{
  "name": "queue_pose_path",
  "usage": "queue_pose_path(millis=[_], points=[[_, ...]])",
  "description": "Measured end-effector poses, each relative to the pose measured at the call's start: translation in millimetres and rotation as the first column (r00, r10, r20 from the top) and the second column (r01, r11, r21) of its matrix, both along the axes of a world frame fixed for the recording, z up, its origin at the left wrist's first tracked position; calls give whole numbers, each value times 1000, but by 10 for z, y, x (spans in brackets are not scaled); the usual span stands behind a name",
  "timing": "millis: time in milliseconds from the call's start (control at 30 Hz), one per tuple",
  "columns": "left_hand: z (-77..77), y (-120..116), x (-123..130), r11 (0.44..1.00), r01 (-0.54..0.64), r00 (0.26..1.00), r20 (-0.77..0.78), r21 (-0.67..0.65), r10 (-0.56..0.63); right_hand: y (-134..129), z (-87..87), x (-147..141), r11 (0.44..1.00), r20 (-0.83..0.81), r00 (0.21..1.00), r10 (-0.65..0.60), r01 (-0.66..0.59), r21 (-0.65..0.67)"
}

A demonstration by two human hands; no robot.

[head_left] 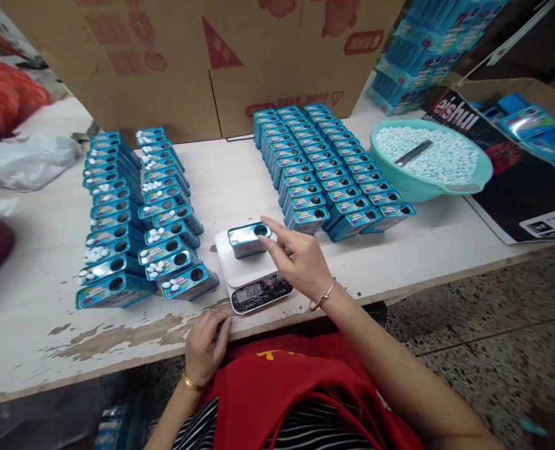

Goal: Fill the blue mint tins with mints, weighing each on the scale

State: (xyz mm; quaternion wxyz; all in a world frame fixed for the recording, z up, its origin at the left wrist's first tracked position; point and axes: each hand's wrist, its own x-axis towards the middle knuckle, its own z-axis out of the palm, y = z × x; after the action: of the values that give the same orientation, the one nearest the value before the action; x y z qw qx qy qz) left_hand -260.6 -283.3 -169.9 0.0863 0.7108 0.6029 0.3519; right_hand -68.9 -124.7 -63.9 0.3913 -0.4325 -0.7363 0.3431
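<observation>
A blue tin (248, 244) with a round hole in its lid stands on a white digital scale (228, 265), whose display is lit. My right hand (300, 259) has its thumb and forefinger at opposite edges of the tin's right end, beside the hole. Close to the scale's front left corner, my left hand (205, 344) rests at the table edge with its fingers curled; nothing shows in them. Left of the scale are two rows of blue tins (186, 286) with white tablets on many lids. To the right, rows of similar tins (308, 219) have no tablets on their lids.
A turquoise bowl (418, 187) full of pale tablets, with a dark flat strip (413, 153) on top, stands at the right. Behind the tins rises a cardboard box (165, 81). Stacked blue packs (413, 56) stand back right; a white plastic bag (29, 162) lies left.
</observation>
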Motion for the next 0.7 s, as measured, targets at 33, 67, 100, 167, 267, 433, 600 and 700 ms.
queue_pose_path(millis=[33, 67, 100, 167, 267, 433, 600, 700], points=[[4, 0, 2, 1000, -1, 1000, 0, -3, 1, 12, 25, 15, 996, -121, 992, -31, 20, -91], [8, 0, 4, 1000, -2, 1000, 0, -4, 2, 30, 43, 43, 977, -257, 963, -76, 21, -212], [11, 0, 6, 1000, -2, 1000, -2, -2, 2, 51, 49, 84, 938, -386, 912, -134, -8, -346], [11, -1, 7, 1000, -2, 1000, -2, -1, 2, 85, 26, 194, 815, -557, 787, -265, -126, -566], [1, -5, 4, 1000, -8, 1000, 8, -6, 8, 82, -87, 366, 668, -589, 704, -398, -218, -712], [-11, -12, 6, 1000, -20, 1000, 10, -22, 20, -14, -304, 495, 627, -527, 721, -450, -166, -762], [2, -11, 16, 999, -27, 1000, 2, -29, 27, -40, -386, 512, 628, -509, 713, -482, -124, -768], [7, -14, 17, 999, -33, 999, 3, -31, 33, -44, -379, 507, 635, -489, 731, -476, -99, -766]])
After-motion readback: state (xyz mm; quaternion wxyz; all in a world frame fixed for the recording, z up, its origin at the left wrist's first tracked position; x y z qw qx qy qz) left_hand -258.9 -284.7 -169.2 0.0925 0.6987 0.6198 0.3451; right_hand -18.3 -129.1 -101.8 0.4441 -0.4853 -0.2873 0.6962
